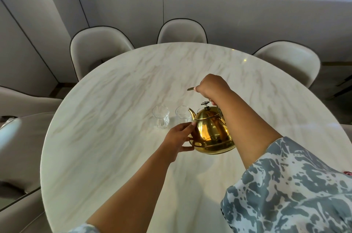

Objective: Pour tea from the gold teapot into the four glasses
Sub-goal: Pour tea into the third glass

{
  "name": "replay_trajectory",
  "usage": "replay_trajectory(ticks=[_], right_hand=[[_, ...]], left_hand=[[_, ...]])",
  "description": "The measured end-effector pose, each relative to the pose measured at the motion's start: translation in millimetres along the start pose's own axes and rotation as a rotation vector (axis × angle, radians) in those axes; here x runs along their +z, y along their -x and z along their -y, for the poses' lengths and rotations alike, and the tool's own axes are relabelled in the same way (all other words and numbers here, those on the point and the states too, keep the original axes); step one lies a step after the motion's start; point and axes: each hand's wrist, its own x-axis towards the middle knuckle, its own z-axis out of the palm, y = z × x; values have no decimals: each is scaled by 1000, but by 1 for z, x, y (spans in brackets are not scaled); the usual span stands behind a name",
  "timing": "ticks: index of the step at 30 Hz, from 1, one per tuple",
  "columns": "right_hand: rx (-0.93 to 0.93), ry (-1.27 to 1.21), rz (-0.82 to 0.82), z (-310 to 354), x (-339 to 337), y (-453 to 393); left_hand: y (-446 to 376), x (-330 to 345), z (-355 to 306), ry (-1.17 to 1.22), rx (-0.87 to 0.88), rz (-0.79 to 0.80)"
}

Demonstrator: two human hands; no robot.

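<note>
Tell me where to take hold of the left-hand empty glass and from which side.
Grip the left glass around its narrow waist, just under the flared rim, coming from its left or near side. It stands upright and apart from its neighbour, and bare table lies to its left. The right side is crowded: the left hand steadies the gold teapot there, while the right hand holds its handle.

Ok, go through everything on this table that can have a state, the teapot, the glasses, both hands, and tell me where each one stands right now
Gold metal teapot: lid on, lifted, spout toward the glasses, no stream visible.
Left clear ribbed glass: upright, looks empty.
Second clear glass: upright, looks empty, just beyond the spout.
Other glasses: hidden behind the teapot, cannot tell.
Right hand: closed on the handle.
Left hand: open, fingers against the teapot's side.
</note>
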Motion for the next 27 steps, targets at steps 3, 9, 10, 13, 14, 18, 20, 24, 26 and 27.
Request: replay_trajectory(ticks=[3,9,10,13,14,18,20,24,26,27], right_hand=[[7,-1,2,0,0,0],[12,6,10,4,-1,1],[12,7,14,4,-1,1],[18,10,23,6,-2,3],[21,14,26,6,-2,3],[24,19,24,6,-2,3],[23,19,24,7,-1,2],[25,23,28,7,-1,1],[27,21,27,7,-1,-1],[25,20,26,6,-1,-1]], left_hand=[[1,0,0,6,0,0],[1,-1,1,9,2,6],[1,-1,0,10,1,9],[2,0,0,9,0,11],[2,0,0,9,0,11],[1,-2,0,12,-4,10],[1,-2,1,10,-6,10],[1,-1,1,12,-12,13],[1,-1,1,10,-10,15],[0,-1,1,10,-9,16]])
